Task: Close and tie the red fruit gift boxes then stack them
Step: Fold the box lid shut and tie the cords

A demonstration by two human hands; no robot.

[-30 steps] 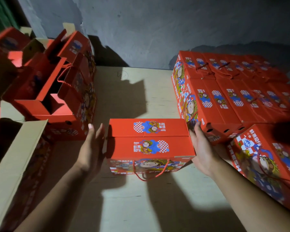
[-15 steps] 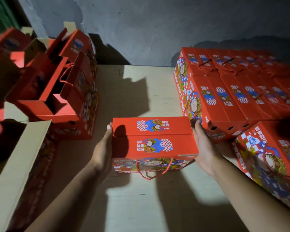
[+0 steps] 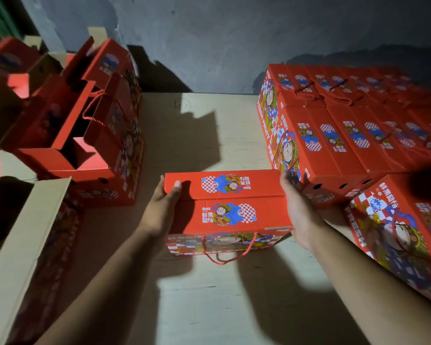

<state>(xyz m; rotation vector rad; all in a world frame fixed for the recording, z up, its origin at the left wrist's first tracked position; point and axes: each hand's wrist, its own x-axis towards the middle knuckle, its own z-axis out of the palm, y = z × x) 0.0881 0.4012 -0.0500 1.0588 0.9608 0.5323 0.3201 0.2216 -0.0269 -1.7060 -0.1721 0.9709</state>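
A closed red gift box [image 3: 228, 210] is seen from above, resting on a pale table [image 3: 209, 295], near its middle. The box is held between two bare hands. The left hand [image 3: 163, 207] is pressed against the box's left end, with the thumb laid over the top edge, so its grip is wrapped on the box. The right hand [image 3: 297, 210] is laid flat against the box's right end, fingers straight and pointing away, so its grip is open. A red cord handle [image 3: 228, 255] is hung over the front face of the box. To the right, rows of closed red boxes [image 3: 346, 135] are stacked against a grey wall [image 3: 234, 41]. To the left, open red boxes [image 3: 80, 135] are stood with flaps raised, beside a brown cardboard carton [image 3: 23, 245].
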